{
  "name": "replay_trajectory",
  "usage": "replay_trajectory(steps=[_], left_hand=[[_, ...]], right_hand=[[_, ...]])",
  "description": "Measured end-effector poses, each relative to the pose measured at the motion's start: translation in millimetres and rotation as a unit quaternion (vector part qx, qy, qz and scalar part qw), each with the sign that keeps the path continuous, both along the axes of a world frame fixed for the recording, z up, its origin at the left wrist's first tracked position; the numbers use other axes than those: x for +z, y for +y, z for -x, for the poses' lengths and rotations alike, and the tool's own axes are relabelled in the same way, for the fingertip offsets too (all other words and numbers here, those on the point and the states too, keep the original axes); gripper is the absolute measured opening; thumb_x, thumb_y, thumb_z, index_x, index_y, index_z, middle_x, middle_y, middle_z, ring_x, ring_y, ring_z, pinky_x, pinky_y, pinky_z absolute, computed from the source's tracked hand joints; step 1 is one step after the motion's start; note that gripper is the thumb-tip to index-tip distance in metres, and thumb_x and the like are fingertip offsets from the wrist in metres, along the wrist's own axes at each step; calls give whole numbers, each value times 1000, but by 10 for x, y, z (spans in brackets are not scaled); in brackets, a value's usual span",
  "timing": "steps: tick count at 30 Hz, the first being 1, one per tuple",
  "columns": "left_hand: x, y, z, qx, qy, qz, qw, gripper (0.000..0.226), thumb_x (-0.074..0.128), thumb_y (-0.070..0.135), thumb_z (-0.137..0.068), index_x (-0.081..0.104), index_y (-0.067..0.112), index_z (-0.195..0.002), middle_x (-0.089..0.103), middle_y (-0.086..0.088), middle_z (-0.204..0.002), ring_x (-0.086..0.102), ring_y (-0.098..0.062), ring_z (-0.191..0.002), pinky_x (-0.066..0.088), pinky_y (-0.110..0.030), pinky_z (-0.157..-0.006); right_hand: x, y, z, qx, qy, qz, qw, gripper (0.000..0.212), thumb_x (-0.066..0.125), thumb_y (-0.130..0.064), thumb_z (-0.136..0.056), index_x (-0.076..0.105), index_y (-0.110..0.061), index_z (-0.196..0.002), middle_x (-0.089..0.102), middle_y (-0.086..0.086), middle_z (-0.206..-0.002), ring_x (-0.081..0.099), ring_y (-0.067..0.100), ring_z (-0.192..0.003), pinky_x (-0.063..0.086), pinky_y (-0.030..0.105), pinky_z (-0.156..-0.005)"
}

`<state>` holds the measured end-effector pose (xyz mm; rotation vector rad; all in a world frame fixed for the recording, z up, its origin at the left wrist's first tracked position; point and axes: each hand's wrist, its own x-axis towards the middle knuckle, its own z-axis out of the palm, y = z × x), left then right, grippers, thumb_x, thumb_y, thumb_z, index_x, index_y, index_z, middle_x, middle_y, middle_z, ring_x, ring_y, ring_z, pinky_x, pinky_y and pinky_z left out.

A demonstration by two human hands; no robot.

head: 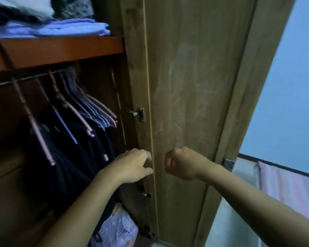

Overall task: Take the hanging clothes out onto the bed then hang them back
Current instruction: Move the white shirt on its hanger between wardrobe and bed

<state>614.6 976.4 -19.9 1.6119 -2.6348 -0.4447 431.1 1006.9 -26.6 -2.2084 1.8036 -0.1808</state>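
Dark navy clothes on thin pink and blue hangers hang left of the open wooden wardrobe door, soft and light, best lifted by hanger hooks; left hand loosely open at door edge, right hand fisted, empty.

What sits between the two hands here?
In the head view, the wardrobe door's hinged edge runs between the left hand and the right hand.

Folded clothes on wardrobe shelf
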Motion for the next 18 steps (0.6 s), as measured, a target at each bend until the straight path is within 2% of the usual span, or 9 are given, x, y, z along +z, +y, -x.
replay_trajectory(steps=[3,5,7,8,9,12,15,18], left_hand=[[-57,66,369,-56,1,-10,998,40,61,43,-92,53,30,-129,55,8,-109,57,-13,-102,51,-34,-87],[-96,117,627,-102,2,-23,994,40,62,45,-91,54,31,-128,54,9,-106,57,-13,-100,52,-33,-84],[-136,176,877,-157,4,-34,987,39,62,47,-90,57,32,-126,56,9,-105,58,-13,-96,52,-33,-80],[-154,219,1008,-186,6,-37,982,39,62,47,-89,58,31,-125,58,8,-105,58,-14,-95,52,-33,-80],[-169,271,1144,-214,8,-38,976,38,62,46,-90,58,30,-125,59,7,-105,59,-14,-95,53,-34,-80],[-216,468,1593,-287,7,-40,957,37,62,44,-91,59,28,-124,58,9,-101,59,-12,-91,53,-32,-78],[-269,709,2100,-352,-10,-38,935,39,61,45,-90,57,28,-126,61,7,-102,60,-13,-90,53,-33,-76],[-334,1025,2600,-396,-5,-33,918,39,60,46,-91,57,28,-125,56,8,-98,58,-12,-88,52,-32,-77]], right_hand=[[-133,308,238,-81,16,3,997,7,59,-26,-94,65,-24,-92,67,-3,-91,66,16,-83,59,34,-76],[-187,538,416,-132,16,9,991,16,56,-22,-96,60,-23,-81,64,-2,-80,66,15,-75,59,28,-69],[-218,783,610,-176,22,11,984,24,54,-19,-96,56,-22,-72,59,-2,-71,62,16,-68,50,20,-58],[-218,912,709,-196,25,8,980,23,53,-19,-96,59,-18,-74,61,0,-72,62,17,-67,45,18,-55],[-217,1049,807,-216,26,4,976,20,53,-20,-97,64,-16,-80,65,2,-77,64,18,-70,45,18,-55],[-226,1468,1112,-276,18,-6,961,15,58,-25,-95,70,-18,-100,71,2,-98,68,20,-87,57,29,-74],[-264,1909,1449,-334,26,-19,942,13,59,-23,-90,68,-22,-100,69,1,-102,64,21,-94,51,29,-77],[-290,2338,1766,-388,23,-30,921,15,62,-25,-89,68,-23,-103,69,0,-104,64,19,-91,55,34,-78]])
